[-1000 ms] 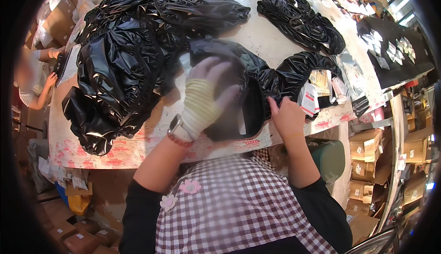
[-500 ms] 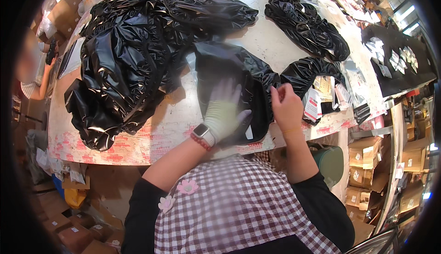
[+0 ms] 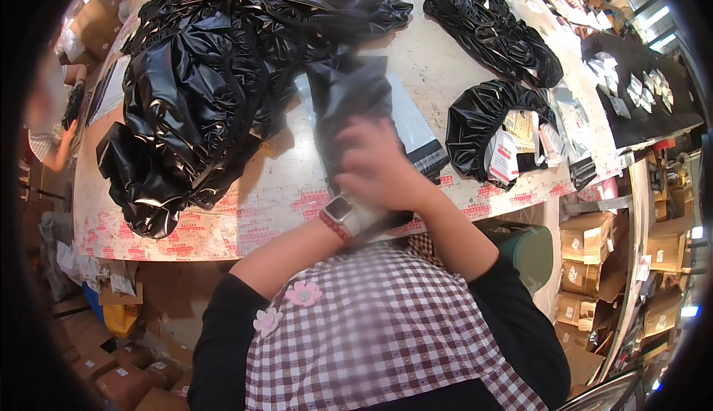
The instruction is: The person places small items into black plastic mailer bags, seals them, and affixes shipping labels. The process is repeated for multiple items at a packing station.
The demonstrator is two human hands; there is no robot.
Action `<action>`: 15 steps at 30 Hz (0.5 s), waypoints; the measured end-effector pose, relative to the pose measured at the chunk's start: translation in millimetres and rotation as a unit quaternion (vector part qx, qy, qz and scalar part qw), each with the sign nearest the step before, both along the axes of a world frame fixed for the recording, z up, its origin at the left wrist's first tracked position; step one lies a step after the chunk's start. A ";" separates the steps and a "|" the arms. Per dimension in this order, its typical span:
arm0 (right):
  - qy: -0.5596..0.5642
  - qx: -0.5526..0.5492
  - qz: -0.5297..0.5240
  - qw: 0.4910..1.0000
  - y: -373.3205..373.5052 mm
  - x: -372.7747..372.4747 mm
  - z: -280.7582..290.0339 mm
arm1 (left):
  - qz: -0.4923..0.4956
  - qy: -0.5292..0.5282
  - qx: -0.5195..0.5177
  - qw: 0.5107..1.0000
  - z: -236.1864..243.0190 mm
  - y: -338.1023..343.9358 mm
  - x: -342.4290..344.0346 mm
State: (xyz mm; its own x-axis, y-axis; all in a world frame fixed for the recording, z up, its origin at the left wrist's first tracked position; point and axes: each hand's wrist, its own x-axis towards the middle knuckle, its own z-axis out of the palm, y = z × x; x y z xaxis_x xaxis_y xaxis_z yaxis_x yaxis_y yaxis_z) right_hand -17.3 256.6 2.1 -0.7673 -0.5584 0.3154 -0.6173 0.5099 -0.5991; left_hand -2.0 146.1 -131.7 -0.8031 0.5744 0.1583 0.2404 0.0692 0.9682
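Note:
My right hand (image 3: pixel 371 158), bare and blurred, reaches across onto a smooth black plastic cover (image 3: pixel 349 84), its fingers loosely apart. Beneath it my gloved left hand (image 3: pixel 356 214), with watch and bead bracelet at the wrist, is mostly hidden, so its fingers cannot be made out. A pale grey plastic bag (image 3: pixel 412 128) shows flat under the cover's right side. Gathered black covers (image 3: pixel 186 106) are heaped to the left. Another elastic-edged cover (image 3: pixel 471 132) lies right of my hands, with white and yellow cards (image 3: pixel 501 158) in its opening.
The worktable (image 3: pixel 267 218) curves across the view. A black bundle (image 3: pixel 490 32) lies at its back right, beside a black surface (image 3: pixel 635 114) bearing small packets. A co-worker (image 3: pixel 56 136) works at the left edge. Cardboard boxes (image 3: pixel 587 240) and a green container (image 3: pixel 520 255) stand below.
My right hand has swung leftward over my left hand, now largely hidden. The middle cover has narrowed and pulled away from the right-hand one, uncovering the grey bag.

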 end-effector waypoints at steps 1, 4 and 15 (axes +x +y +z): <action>-0.057 0.012 0.017 0.998 -10.4 -5.2 -9.2 | -0.051 0.068 -0.075 0.994 11.1 -16.0 4.8; -0.110 0.007 -0.023 0.994 -8.3 -21.7 -43.9 | -0.189 0.193 -0.269 0.924 78.9 -61.1 7.5; -0.142 -0.072 0.061 0.985 41.7 24.6 6.6 | -0.020 0.266 -0.289 0.920 110.0 -96.0 -72.6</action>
